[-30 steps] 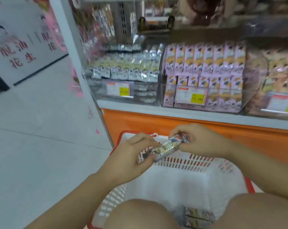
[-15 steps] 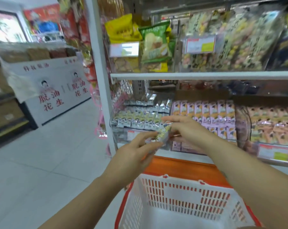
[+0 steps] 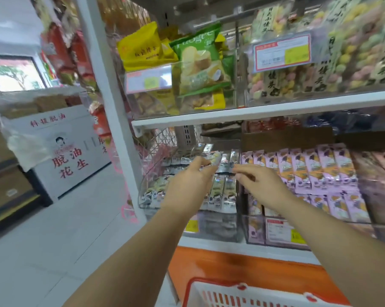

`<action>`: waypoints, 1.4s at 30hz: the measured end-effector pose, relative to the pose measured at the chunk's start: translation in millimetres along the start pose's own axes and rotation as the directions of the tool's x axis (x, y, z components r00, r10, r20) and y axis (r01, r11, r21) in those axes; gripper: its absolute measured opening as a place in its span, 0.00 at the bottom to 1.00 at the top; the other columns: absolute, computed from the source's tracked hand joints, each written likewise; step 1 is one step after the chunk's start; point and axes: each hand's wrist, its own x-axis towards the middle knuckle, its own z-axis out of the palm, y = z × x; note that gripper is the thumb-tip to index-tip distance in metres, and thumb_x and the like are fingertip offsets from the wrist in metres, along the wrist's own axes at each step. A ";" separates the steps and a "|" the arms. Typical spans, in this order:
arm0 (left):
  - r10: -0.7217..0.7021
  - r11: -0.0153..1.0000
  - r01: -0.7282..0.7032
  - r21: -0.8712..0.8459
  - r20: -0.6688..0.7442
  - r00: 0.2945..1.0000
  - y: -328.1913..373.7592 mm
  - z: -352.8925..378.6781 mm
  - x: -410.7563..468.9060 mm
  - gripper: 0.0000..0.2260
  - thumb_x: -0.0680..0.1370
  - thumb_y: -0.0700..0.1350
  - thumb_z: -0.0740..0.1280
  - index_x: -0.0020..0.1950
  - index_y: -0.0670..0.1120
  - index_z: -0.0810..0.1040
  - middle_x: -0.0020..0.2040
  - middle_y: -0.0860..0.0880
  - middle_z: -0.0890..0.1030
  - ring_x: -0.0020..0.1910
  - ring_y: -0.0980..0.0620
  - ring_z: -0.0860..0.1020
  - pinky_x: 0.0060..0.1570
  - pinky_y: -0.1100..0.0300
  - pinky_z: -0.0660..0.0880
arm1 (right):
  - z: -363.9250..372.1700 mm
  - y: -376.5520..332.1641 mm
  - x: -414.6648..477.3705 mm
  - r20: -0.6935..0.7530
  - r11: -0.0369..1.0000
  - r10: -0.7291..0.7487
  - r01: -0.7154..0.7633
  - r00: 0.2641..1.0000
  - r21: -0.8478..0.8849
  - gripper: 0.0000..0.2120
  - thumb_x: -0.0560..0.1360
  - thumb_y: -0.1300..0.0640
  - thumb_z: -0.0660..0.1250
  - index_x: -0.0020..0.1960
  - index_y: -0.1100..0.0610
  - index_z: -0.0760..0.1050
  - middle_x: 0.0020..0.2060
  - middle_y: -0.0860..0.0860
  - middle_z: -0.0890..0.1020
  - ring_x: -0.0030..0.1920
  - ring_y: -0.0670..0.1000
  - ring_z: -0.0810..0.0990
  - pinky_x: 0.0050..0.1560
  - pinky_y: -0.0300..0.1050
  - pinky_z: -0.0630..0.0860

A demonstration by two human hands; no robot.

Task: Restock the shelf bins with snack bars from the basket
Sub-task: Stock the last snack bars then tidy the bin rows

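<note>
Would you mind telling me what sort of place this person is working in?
Most likely a small grocery or snack shop: shelves stocked with snack bars, price tags on the fronts, and a shopping basket below.

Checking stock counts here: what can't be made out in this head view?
- Red-and-white plastic basket: contents cut off by the head view's bottom edge.
- Red-bordered paper price tag: figures blurred, head view.
- Right hand: whether it holds anything; its own back hides the palm.
- Clear plastic shelf bin: rear bars, hidden by the left hand and the silver-wrapped snack bar it pinches.
</note>
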 end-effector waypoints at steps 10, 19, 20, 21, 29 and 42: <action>-0.106 0.978 0.084 0.189 0.109 0.988 -16.9 72.8 86.4 0.18 0.77 0.38 0.65 0.66 0.51 0.73 0.59 0.46 0.72 0.46 0.40 0.80 0.37 0.51 0.75 | 3.4 33.7 19.8 -0.071 0.973 -0.072 0.086 0.995 0.213 0.14 0.78 0.64 0.63 0.57 0.51 0.81 0.57 0.40 0.79 0.54 0.35 0.73 0.47 0.16 0.64; -0.156 0.916 0.059 0.396 0.218 0.963 -17.0 94.5 100.7 0.30 0.79 0.46 0.64 0.76 0.60 0.54 0.64 0.48 0.74 0.62 0.42 0.72 0.59 0.47 0.69 | 5.6 38.1 22.0 -0.077 0.968 -0.069 0.085 0.995 0.235 0.14 0.78 0.62 0.63 0.55 0.46 0.81 0.56 0.37 0.80 0.51 0.36 0.76 0.45 0.20 0.68; -0.162 0.916 0.053 0.397 0.245 0.956 -16.2 91.5 101.2 0.29 0.79 0.46 0.64 0.76 0.60 0.55 0.64 0.48 0.75 0.62 0.42 0.72 0.61 0.46 0.67 | 5.3 37.8 21.8 -0.081 0.969 -0.073 0.089 0.994 0.230 0.14 0.78 0.62 0.63 0.56 0.47 0.81 0.56 0.38 0.80 0.50 0.35 0.76 0.45 0.20 0.68; -0.164 0.923 0.051 0.382 0.269 0.949 -14.6 87.2 101.6 0.25 0.79 0.47 0.63 0.74 0.59 0.59 0.64 0.48 0.76 0.62 0.43 0.72 0.62 0.45 0.66 | 5.3 37.3 21.4 -0.082 0.970 -0.076 0.093 0.994 0.224 0.14 0.78 0.62 0.63 0.56 0.47 0.81 0.56 0.38 0.80 0.50 0.35 0.76 0.45 0.19 0.67; -0.175 0.984 0.179 -0.005 0.192 0.966 15.1 42.4 60.7 0.20 0.81 0.46 0.58 0.74 0.51 0.64 0.73 0.49 0.67 0.73 0.45 0.61 0.70 0.47 0.58 | -7.4 27.3 5.0 0.005 0.986 -0.169 0.169 0.986 0.009 0.17 0.79 0.60 0.63 0.65 0.48 0.75 0.65 0.39 0.74 0.61 0.37 0.69 0.57 0.25 0.61; -0.170 0.918 0.189 -0.350 0.084 0.982 52.1 50.4 -190.4 0.13 0.73 0.43 0.58 0.50 0.46 0.81 0.46 0.49 0.82 0.46 0.49 0.77 0.44 0.56 0.71 | 67.1 61.3 -136.1 0.170 0.858 -0.491 0.508 0.855 -0.076 0.09 0.73 0.59 0.62 0.46 0.59 0.81 0.39 0.50 0.82 0.40 0.46 0.76 0.45 0.35 0.70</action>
